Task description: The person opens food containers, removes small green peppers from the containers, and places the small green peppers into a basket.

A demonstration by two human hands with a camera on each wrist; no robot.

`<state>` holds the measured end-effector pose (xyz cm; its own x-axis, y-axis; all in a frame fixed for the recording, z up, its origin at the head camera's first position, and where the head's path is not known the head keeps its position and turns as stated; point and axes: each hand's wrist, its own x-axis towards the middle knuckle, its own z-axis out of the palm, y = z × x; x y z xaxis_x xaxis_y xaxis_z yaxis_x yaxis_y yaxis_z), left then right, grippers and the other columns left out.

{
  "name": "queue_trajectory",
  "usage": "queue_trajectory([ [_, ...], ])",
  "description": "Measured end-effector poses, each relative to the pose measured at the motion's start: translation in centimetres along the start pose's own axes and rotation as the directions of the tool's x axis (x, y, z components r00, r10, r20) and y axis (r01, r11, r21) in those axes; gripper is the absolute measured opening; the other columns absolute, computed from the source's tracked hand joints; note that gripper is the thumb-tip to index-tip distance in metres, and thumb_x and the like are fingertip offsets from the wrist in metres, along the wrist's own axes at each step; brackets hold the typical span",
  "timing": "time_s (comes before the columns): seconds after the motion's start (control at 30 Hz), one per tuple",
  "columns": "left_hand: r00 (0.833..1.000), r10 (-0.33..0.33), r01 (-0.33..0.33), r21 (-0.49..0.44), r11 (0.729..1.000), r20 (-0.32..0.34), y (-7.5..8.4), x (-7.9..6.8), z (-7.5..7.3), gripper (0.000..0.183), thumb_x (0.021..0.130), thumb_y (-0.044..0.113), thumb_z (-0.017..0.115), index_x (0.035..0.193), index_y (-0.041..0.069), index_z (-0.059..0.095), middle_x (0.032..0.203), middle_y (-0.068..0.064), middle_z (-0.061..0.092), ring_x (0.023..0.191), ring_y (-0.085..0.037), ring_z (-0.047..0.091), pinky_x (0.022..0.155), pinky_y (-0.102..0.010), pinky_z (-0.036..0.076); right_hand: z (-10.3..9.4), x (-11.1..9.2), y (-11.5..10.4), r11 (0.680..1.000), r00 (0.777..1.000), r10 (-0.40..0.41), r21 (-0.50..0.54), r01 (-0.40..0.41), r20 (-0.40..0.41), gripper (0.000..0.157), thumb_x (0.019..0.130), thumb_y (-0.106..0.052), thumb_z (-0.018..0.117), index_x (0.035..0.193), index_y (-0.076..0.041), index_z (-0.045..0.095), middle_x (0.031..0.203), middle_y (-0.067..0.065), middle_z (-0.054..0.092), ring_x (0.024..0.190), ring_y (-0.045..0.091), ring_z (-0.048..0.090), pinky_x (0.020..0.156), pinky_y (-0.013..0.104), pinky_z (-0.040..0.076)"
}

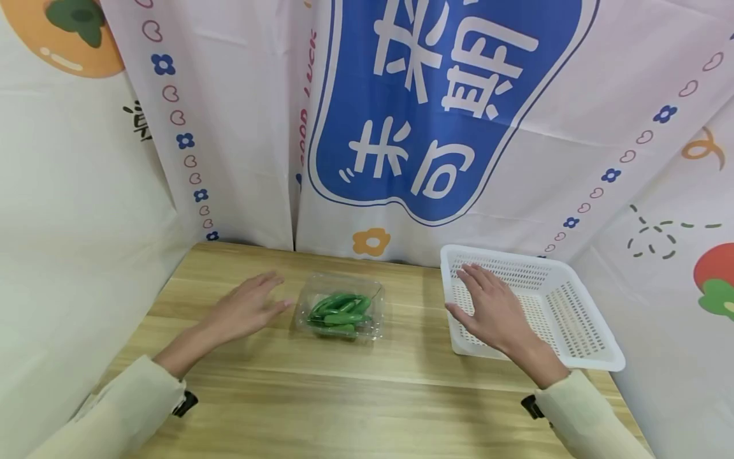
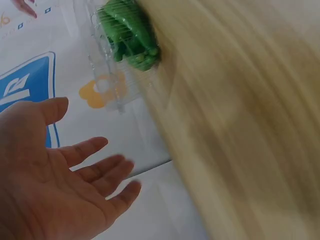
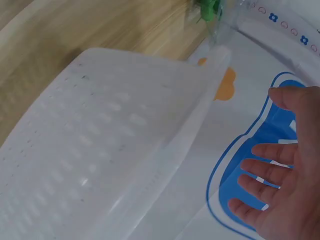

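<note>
Head view: left hand [image 1: 241, 309] loosely spread beside clear tub [image 1: 373, 330] of green peppers [image 1: 341, 312] on worktop [image 1: 355, 395], right hand [image 1: 490, 306] likewise near white basket [image 1: 590, 319]; left wrist: tub looks light, flexible, best held by opposite walls; right wrist: basket seems stiffer, rim-gripped.

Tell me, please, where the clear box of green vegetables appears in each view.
Head: the clear box, just left of centre, below the middle.
Left wrist: the clear box, top, left of centre.
Right wrist: the clear box, top edge, right of centre, partly shown.
Shared landmark: the orange flower, visible in all three.
</note>
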<state>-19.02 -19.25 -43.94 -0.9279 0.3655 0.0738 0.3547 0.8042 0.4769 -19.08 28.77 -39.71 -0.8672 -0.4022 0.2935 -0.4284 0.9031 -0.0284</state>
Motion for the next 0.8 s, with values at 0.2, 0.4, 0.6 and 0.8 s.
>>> queue_trajectory([
  [0.2, 0.997, -0.067, 0.072, -0.175, 0.982, 0.035, -0.8, 0.1, 1.1, 0.059, 0.111, 0.040, 0.055, 0.145, -0.009, 0.056, 0.141, -0.029, 0.063, 0.128, -0.047, 0.062, 0.108, -0.063, 0.050, -0.5, 0.9, -1.9, 0.997, 0.996, -0.078, 0.000, 0.078, -0.046, 0.065, 0.095, -0.037, 0.076, 0.143, 0.004, 0.061, 0.148, 0.021, 0.061, 0.139, 0.042, 0.055, 0.114, 0.060, 0.046],
  [0.4, 0.991, -0.123, 0.131, -0.326, 0.936, 0.046, -1.2, -0.1, 2.4, 0.040, 0.110, 0.023, 0.058, 0.133, -0.009, 0.065, 0.120, -0.021, 0.075, 0.109, -0.036, 0.072, 0.096, -0.053, 0.060, -0.7, 2.0, -4.3, 0.988, 0.986, -0.153, -0.014, 0.152, -0.065, 0.058, 0.095, -0.035, 0.078, 0.135, 0.004, 0.066, 0.138, 0.019, 0.067, 0.131, 0.039, 0.062, 0.114, 0.055, 0.048],
  [0.6, 0.965, -0.212, 0.262, -0.520, 0.813, 0.154, -1.1, -0.8, 3.5, 0.032, 0.109, 0.015, 0.056, 0.125, -0.011, 0.068, 0.107, -0.019, 0.077, 0.098, -0.030, 0.075, 0.088, -0.044, 0.064, -0.4, 3.1, -6.4, 0.975, 0.972, -0.222, -0.004, 0.222, -0.078, 0.055, 0.093, -0.033, 0.081, 0.133, 0.003, 0.068, 0.135, 0.017, 0.070, 0.125, 0.036, 0.066, 0.106, 0.051, 0.055],
  [0.8, 0.934, -0.250, 0.356, -0.653, 0.669, 0.253, -0.9, -1.0, 4.3, 0.033, 0.110, 0.008, 0.051, 0.126, -0.017, 0.063, 0.112, -0.026, 0.073, 0.100, -0.030, 0.075, 0.087, -0.041, 0.065, 0.5, 3.9, -8.5, 0.953, 0.949, -0.303, -0.006, 0.304, -0.085, 0.049, 0.092, -0.030, 0.082, 0.129, 0.000, 0.071, 0.129, 0.014, 0.073, 0.120, 0.033, 0.069, 0.101, 0.048, 0.058],
])
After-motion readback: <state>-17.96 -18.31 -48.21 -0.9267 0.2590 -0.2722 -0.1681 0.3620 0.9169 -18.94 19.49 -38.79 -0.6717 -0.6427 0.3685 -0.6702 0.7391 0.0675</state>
